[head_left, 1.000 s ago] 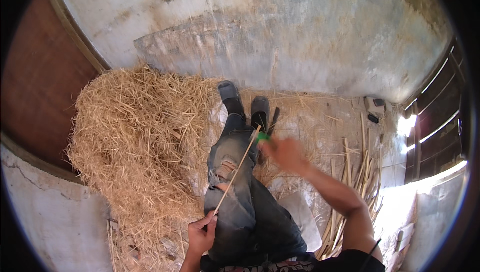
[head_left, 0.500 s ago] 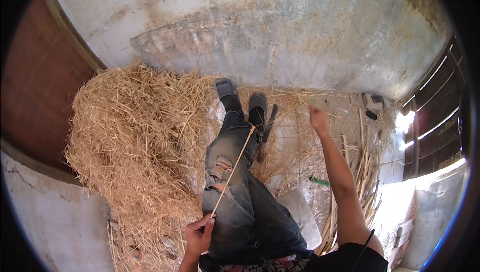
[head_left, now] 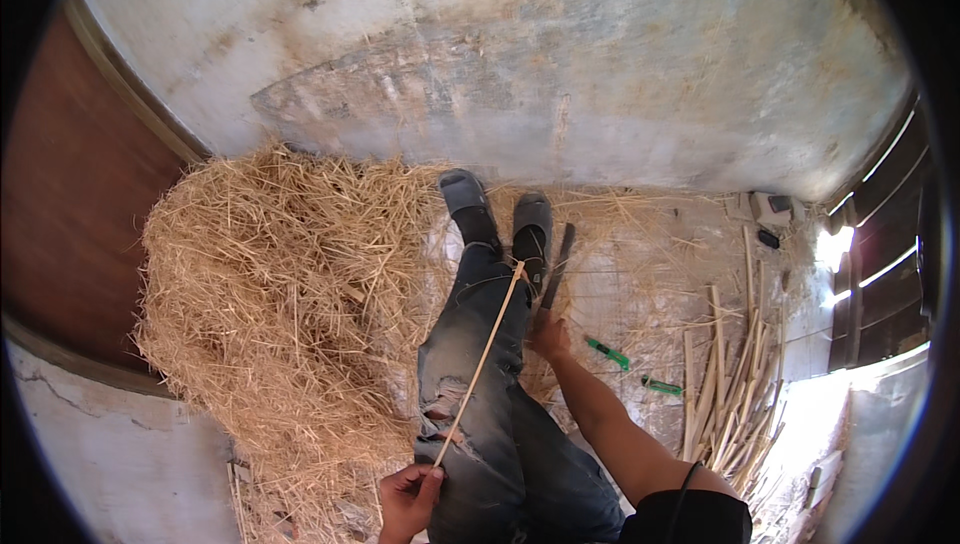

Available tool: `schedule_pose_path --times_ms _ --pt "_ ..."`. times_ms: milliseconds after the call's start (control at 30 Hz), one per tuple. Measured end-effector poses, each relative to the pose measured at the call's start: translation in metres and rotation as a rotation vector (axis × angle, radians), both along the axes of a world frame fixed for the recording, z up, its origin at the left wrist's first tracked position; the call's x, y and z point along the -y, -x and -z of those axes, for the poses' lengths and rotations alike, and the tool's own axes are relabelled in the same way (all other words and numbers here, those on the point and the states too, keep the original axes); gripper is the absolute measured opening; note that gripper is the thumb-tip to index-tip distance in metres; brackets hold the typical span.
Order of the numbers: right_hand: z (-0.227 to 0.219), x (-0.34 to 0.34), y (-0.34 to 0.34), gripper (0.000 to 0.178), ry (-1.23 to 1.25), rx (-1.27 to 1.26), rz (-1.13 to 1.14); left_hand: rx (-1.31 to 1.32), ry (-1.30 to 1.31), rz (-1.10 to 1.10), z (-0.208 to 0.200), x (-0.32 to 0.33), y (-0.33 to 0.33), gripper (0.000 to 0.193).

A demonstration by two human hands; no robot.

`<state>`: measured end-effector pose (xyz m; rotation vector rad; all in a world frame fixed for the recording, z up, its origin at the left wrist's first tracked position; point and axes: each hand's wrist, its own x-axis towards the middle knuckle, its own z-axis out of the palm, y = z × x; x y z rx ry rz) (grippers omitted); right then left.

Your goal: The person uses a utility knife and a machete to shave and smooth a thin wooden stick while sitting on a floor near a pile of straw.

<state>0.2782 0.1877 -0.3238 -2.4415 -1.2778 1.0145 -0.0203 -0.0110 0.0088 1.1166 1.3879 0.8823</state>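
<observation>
My left hand point(head_left: 408, 497) pinches the near end of a thin bamboo strip point(head_left: 478, 371) between thumb and fingers. The strip slants across my torn dark jeans point(head_left: 470, 344), its far end close to my ankles. Around that far end runs a thin loop of cord or fibre point(head_left: 488, 284), too fine to make out fully. My right hand point(head_left: 548, 336) is closed round the handle of a long dark-bladed knife point(head_left: 558, 269), lying just right of my right shoe. The handle is mostly hidden by my fingers.
A big heap of straw point(head_left: 280, 274) fills the left side. Two green box cutters point(head_left: 607, 352) lie right of my right hand, with several split bamboo strips point(head_left: 735, 374) beyond. A small black object point(head_left: 768, 239) sits near the stained wall point(head_left: 560, 64).
My right hand has come down from the far right and taken hold of the knife handle. A second green box cutter now shows on the floor. My left hand keeps its pinch on the strip.
</observation>
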Motion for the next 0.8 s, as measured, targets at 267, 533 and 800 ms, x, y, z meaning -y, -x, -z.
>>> schedule_pose_path --times_ms 267,533,800 --pt "-0.01 -0.006 -0.044 0.066 0.107 -0.176 0.004 0.032 0.04 -0.041 0.004 0.013 0.004 0.015" --pt "-0.056 0.104 -0.136 0.042 -0.158 -0.513 0.381 0.018 0.015 0.033 0.006 0.002 0.0 0.017" --pt "-0.146 0.183 -0.13 0.045 -0.507 -0.7 0.23 -0.017 -0.042 0.051 -0.002 0.001 -0.005 0.022"
